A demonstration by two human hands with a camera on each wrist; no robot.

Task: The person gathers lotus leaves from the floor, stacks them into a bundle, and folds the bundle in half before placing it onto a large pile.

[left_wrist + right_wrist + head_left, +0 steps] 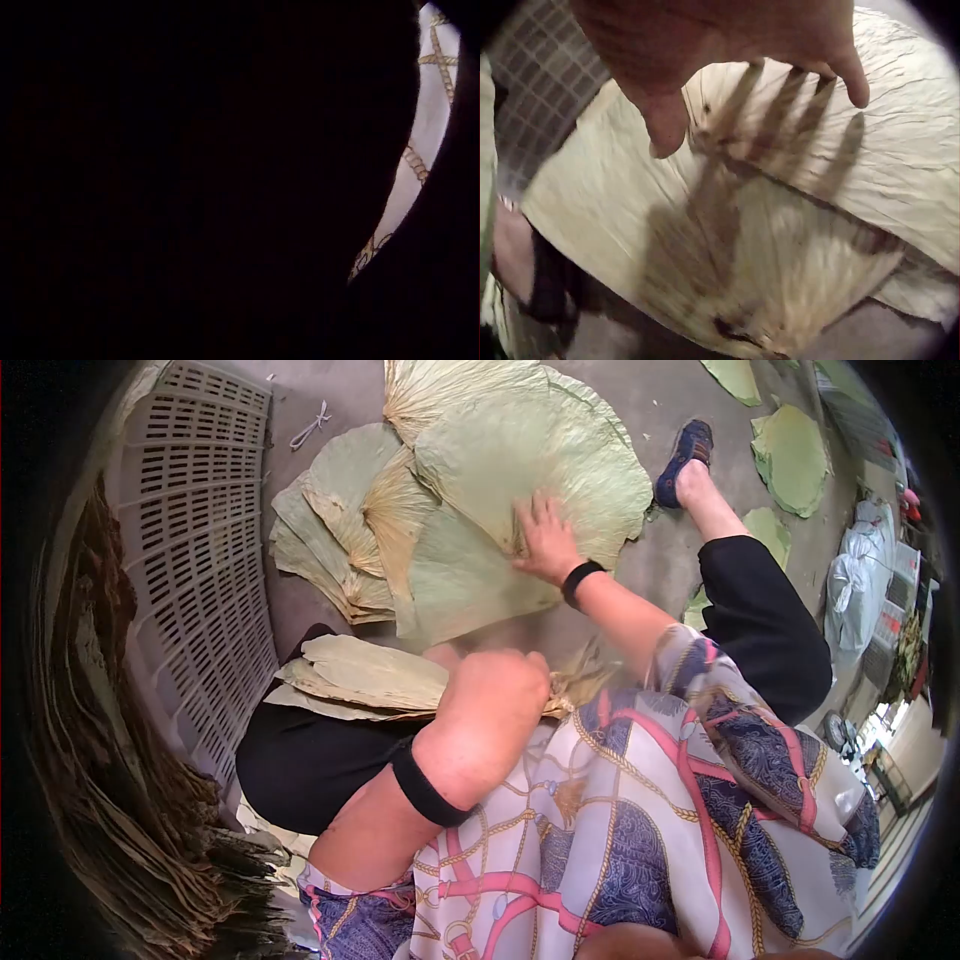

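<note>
My right hand [548, 542] reaches over a spread pile of large, pale green dried lotus leaves [500, 455] on the floor. In the right wrist view the fingers of that hand [735, 45] are spread above a fan-shaped leaf [705, 247], their shadows falling on it. Across the lap, my left hand [500, 685] grips a bundle of folded dried lotus leaves [370, 675], its gathered ends showing beyond the fingers on the right. The left wrist view is nearly all dark, with only a strip of patterned cloth [427, 120].
A white slatted plastic crate [195, 520] stands at the left, beside a tall stack of brown dried leaves [110, 760]. More loose leaves [790, 460] lie on the floor near the outstretched foot [685, 465]. Bags [862, 575] stand along the right.
</note>
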